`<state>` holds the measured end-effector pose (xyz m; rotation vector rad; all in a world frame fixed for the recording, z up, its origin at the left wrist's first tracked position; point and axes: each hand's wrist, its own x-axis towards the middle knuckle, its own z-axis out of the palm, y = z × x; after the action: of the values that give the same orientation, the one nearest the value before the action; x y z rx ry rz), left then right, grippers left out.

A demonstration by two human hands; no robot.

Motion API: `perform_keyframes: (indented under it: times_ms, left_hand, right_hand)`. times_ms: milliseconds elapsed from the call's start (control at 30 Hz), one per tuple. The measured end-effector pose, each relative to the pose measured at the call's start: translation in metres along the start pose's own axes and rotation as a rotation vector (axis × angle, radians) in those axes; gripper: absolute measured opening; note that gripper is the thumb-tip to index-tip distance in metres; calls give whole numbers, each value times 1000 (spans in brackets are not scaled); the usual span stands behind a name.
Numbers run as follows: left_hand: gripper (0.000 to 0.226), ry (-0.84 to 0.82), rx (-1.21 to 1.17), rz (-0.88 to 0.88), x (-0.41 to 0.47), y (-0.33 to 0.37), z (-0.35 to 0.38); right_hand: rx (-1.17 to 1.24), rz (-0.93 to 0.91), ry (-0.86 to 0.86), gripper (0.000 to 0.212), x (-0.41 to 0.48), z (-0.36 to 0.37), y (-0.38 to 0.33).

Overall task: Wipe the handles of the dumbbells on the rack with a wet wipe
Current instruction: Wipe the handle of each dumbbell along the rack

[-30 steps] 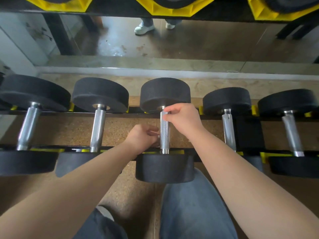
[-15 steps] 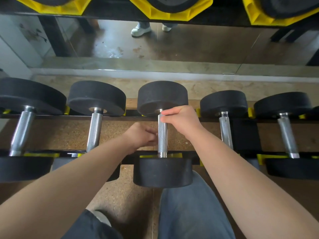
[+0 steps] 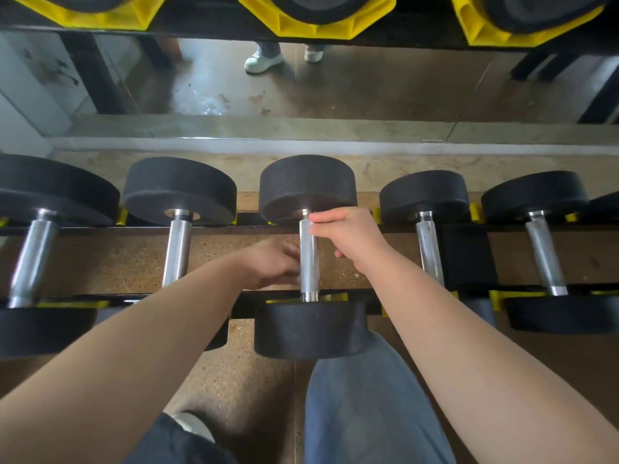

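My right hand [image 3: 350, 241] pinches the far end of the middle dumbbell's handle [image 3: 308, 262]; my blurred left hand [image 3: 269, 262] curls beside it, hold unclear.

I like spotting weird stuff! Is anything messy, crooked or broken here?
Nothing broken or crooked: the dumbbells lie in a neat row on the rack. The only messy bit is pale smudges on the brown floor behind. The right hand grips the middle handle; the left hand is blurred beside it.
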<state>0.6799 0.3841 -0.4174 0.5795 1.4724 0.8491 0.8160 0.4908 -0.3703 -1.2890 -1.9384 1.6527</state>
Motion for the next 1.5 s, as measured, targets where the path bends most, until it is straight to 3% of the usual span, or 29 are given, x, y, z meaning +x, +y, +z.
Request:
perform_keyframes:
  times_ms: [133, 200, 300, 367, 433, 533, 600, 667, 767, 800, 900, 967, 1033, 1167, 1300, 1400, 1500]
  left_hand:
    - [21, 171, -304, 190, 16, 6, -5]
    - [22, 104, -183, 115, 13, 3, -11]
    - [21, -152, 173, -122, -1, -2, -12]
    - [23, -221, 252, -188, -7, -2, -9]
    - [24, -171, 130, -136, -4, -2, -5]
    - [18, 62, -181, 112, 6, -1, 2]
    - [19, 129, -251, 161, 9, -2, 1]
    - [16, 47, -17, 83, 2, -4, -5]
    - [17, -93, 631, -62, -10, -8, -14]
    - [17, -90, 671, -71, -12, -8, -14]
    - [22, 24, 334, -75, -15, -6, -7]
    - [21, 233, 3, -16, -19, -1, -3]
    - [13, 420, -154, 105, -24, 6, -2]
    - [8, 509, 81, 253, -34, 17, 11]
    - [6, 448, 179, 191, -45, 18, 31]
    - [8, 424, 269, 158, -54, 13, 37]
    - [11, 466, 216, 140, -58, 1, 42]
  right_hand:
    - [-40, 18, 61, 26, -8, -7, 5]
    - [-56, 56, 67, 23, -10, -14, 9]
    - [-108, 125, 44, 22, -15, -21, 16]
    - [-134, 177, 6, 21, -19, -20, 19]
    - [-126, 217, -18, 21, -23, -17, 22]
    - [-58, 275, -2, 19, -27, -17, 26]
    - [-4, 298, 25, 20, -27, -22, 28]
    - [23, 310, 37, 21, -27, -26, 31]
    - [25, 315, 13, 20, -31, -28, 34]
    - [22, 312, -3, 21, -32, -28, 34]
    - [-11, 289, -39, 21, -36, -26, 37]
    - [-32, 247, -29, 18, -36, -25, 35]
    - [-59, 149, -12, 15, -35, -23, 33]
    - [-178, -126, -38, 23, -37, -11, 29]
    - [-375, -324, -30, 30, -44, -3, 29]
    - [-465, -320, -67, 19, -52, -8, 28]
    - [-597, -166, -271, 7, -53, -21, 24]
